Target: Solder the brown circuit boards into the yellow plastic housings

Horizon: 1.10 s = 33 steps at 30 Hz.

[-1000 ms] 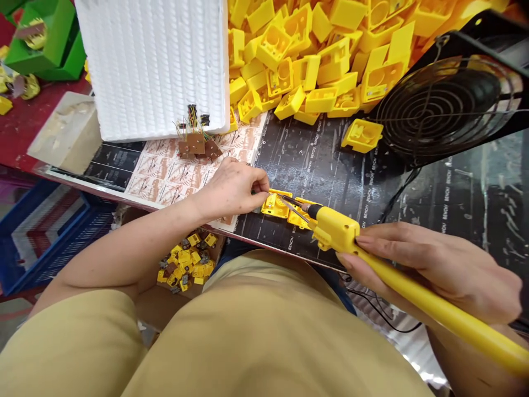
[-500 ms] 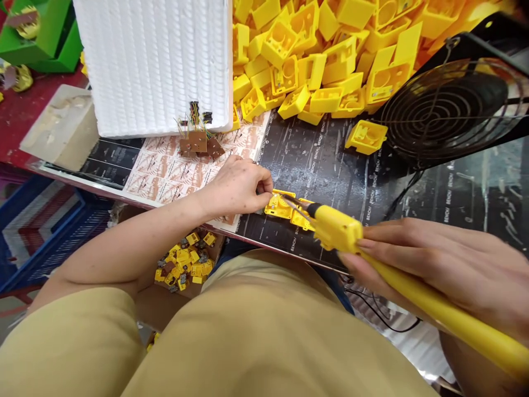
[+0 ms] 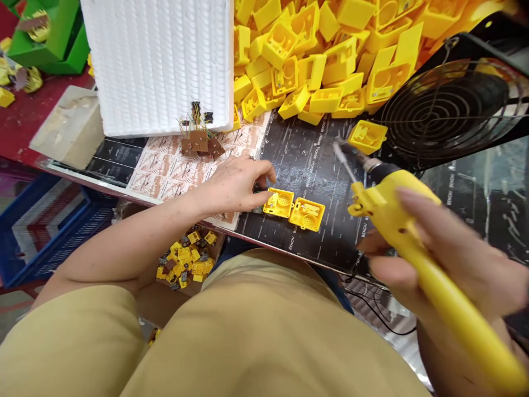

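Note:
My left hand [image 3: 242,184] rests on the bench beside a small yellow plastic housing [image 3: 279,202], its thumb at the housing's left edge. Thumb and forefinger are apart; something dark shows under them, too hidden to name. A second open housing [image 3: 307,214] lies against the first on the right, both with their hollow insides up. In my right hand [image 3: 450,259] is a yellow-handled soldering iron [image 3: 407,207], blurred by motion. Its tip points up and left, over the bench near a loose yellow case [image 3: 367,137].
A big heap of yellow cases [image 3: 306,60] fills the back. At the right stands a black fan [image 3: 444,110]. Brown circuit boards with wires [image 3: 198,142] lean by a white foam sheet [image 3: 165,66]. Below the bench edge is a box of small yellow parts [image 3: 185,262].
The soldering iron has moved away from the two housings, up and right, turning its tip upward. My left thumb and forefinger have parted, while the hand stays beside the housing.

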Each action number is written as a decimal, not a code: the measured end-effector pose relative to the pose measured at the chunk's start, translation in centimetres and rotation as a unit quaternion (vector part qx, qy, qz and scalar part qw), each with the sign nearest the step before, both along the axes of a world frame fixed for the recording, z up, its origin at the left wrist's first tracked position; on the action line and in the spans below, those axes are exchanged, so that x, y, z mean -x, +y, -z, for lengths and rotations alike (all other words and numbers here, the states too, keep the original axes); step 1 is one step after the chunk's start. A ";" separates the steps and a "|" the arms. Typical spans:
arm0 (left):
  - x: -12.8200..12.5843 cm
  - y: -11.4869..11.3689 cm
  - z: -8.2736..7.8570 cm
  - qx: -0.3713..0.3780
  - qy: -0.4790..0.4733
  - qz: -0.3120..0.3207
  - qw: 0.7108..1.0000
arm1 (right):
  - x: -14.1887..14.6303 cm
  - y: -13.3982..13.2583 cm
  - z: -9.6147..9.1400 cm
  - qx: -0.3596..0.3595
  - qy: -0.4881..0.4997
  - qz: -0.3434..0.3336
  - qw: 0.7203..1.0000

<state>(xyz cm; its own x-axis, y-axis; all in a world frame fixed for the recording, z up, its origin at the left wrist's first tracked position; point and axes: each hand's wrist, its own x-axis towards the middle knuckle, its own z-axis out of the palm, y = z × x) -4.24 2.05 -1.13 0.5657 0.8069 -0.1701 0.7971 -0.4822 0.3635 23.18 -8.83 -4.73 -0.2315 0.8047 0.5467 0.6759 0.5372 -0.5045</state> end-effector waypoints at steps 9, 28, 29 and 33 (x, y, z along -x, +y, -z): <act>1.7 -3.5 4.3 -0.039 -0.159 0.075 0.984 | 2.6 2.3 3.2 -0.015 -0.070 -0.059 0.996; 8.2 4.2 0.5 -0.209 0.027 -0.018 0.977 | 7.9 2.9 3.9 -0.072 -0.141 -0.012 0.987; 8.6 5.0 -0.1 -0.185 -0.020 -0.044 0.982 | 7.8 2.9 4.0 -0.068 -0.133 -0.022 0.989; 9.8 8.1 -3.9 -0.110 -0.354 -0.215 0.903 | 7.2 3.1 4.0 -0.052 -0.114 -0.022 0.992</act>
